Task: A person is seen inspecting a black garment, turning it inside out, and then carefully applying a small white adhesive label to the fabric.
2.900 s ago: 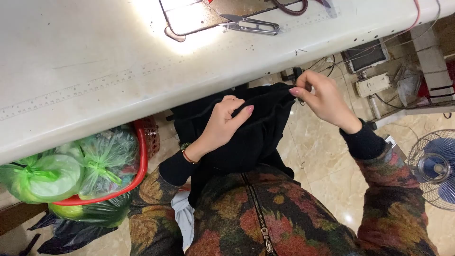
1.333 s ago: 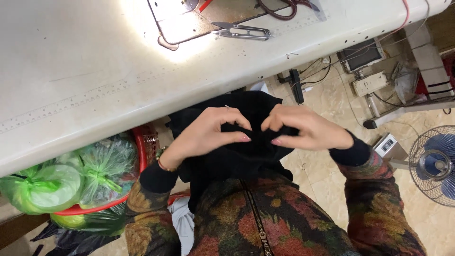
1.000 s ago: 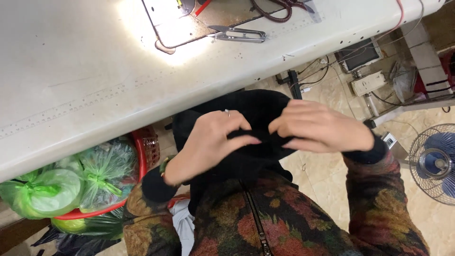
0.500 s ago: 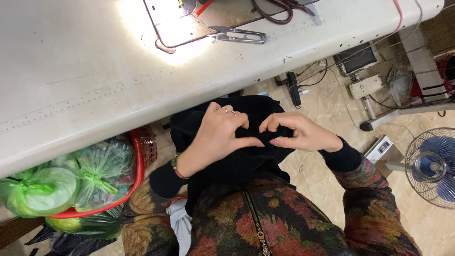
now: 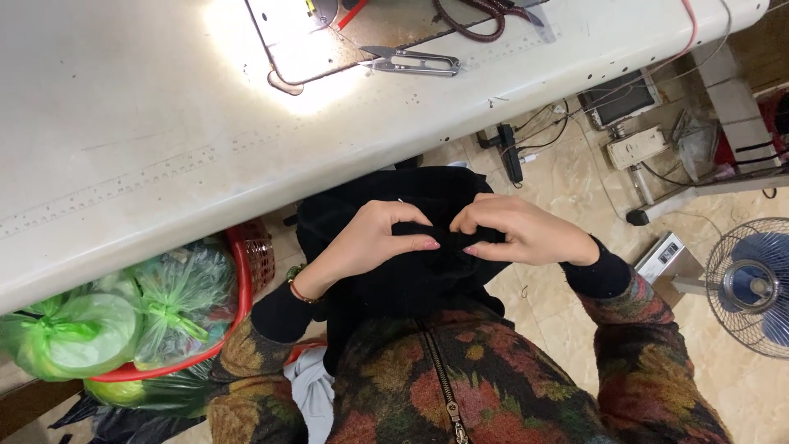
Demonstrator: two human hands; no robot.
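Observation:
A bundle of black fabric lies in my lap, below the edge of a white sewing table. My left hand pinches the fabric from the left, fingers curled, thumb and fingertips closed on a fold. From the right, my right hand grips the same fold, its fingertips almost meeting the left ones at the middle. Small metal thread snips rest on the table beside the lit metal plate of the sewing machine.
A red basket with green plastic bags stands on the floor at my left. Cables, a power strip and a motor box lie under the table at right. A floor fan is at far right.
My hands came together from holding the fabric spread apart and now pinch one fold at the middle. Over the last half second they barely shifted.

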